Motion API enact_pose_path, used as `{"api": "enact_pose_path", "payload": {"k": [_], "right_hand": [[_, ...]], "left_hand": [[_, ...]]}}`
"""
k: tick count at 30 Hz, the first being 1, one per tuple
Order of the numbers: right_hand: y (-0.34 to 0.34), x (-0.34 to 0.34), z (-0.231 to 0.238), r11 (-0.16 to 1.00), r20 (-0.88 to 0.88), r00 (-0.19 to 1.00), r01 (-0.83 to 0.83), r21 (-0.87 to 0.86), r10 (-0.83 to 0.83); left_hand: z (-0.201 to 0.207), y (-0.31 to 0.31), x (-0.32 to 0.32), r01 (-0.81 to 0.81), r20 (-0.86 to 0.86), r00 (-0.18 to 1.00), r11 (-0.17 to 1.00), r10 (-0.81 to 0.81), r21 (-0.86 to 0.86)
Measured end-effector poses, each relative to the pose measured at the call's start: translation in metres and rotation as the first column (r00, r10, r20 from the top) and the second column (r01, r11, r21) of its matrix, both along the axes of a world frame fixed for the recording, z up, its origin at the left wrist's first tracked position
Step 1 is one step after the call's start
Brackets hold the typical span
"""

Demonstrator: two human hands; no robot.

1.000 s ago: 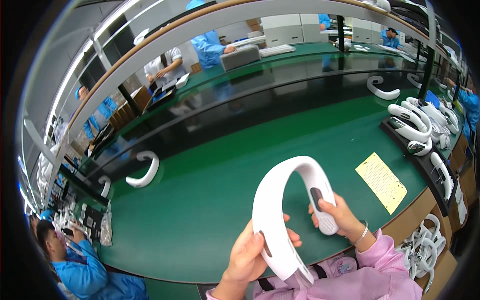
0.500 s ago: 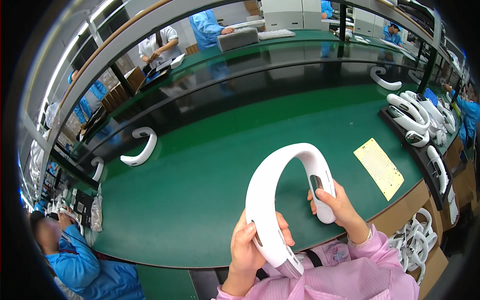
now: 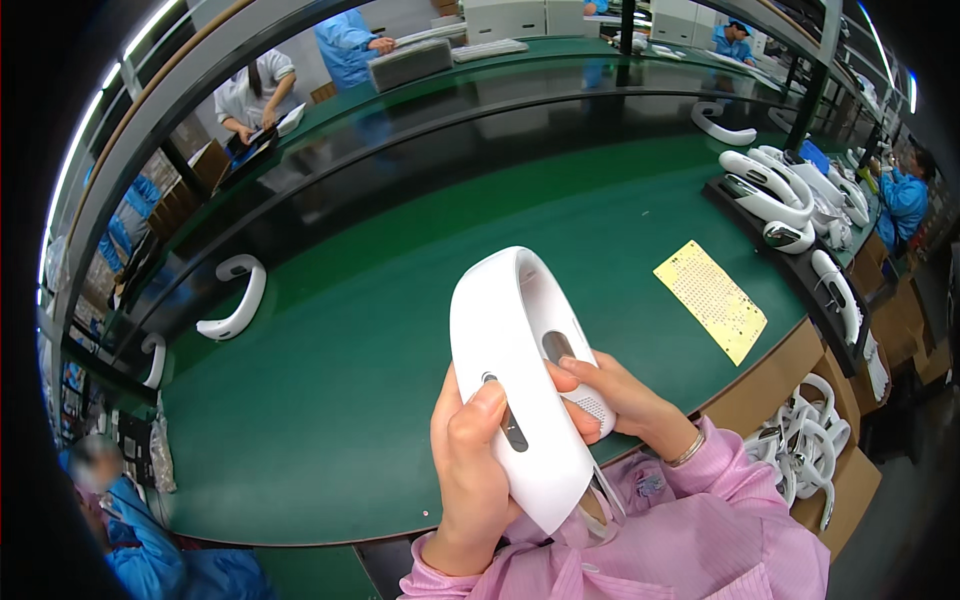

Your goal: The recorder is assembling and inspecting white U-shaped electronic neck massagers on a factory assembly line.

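Observation:
A white U-shaped neck fan (image 3: 487,315) is held above the green bench, its curve pointing away from me. My left hand (image 3: 462,475) wraps round its left arm, the thumb pressing near a dark oval panel on the outer face. Closed round the other arm is my right hand (image 3: 630,402), beside a dark oval window and a perforated patch at that end. The fan is tilted, so its left arm partly covers the right one. Its near left end comes to a point close to my pink sleeves.
A yellow perforated sheet (image 3: 712,302) lies on the green bench (image 3: 310,420). Single white fans (image 3: 240,300) rest farther off. A black tray (image 3: 838,335) holds several white parts at the right. Below it, a cardboard box (image 3: 850,490) holds several white curved pieces. Co-workers sit around.
The neck fan has turned in my hands, so its left outer face and panel show more and its arms look closer together. My hands have come closer together. The whole view has shifted.

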State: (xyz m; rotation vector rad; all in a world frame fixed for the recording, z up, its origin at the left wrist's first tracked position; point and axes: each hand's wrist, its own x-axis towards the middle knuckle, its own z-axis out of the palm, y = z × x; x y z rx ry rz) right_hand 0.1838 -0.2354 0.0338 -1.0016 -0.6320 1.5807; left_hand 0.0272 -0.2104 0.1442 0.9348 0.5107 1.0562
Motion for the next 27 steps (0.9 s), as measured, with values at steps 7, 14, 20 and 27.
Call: {"api": "enact_pose_path", "payload": {"k": [7,14,20,27], "right_hand": [[0.001,0.001,-0.002,1.0,-0.01,1.0,0.01,-0.011,-0.01],[0.003,0.001,-0.002,1.0,-0.034,0.999,0.024,0.002,-0.024],[0.002,0.003,-0.01,0.999,-0.006,0.999,0.035,0.01,-0.035],[-0.001,0.001,-0.005,0.992,0.013,0.994,0.11,0.054,-0.111]], "left_hand": [[0.006,-0.008,0.005,0.021,-0.098,0.995,1.0,-0.019,0.021],[0.008,-0.009,0.001,0.101,-0.116,0.988,0.995,-0.099,0.015],[0.007,-0.01,-0.002,0.137,-0.115,0.984,0.991,-0.136,0.002],[0.001,-0.007,-0.01,0.195,-0.077,0.978,0.981,-0.196,-0.02]]}}
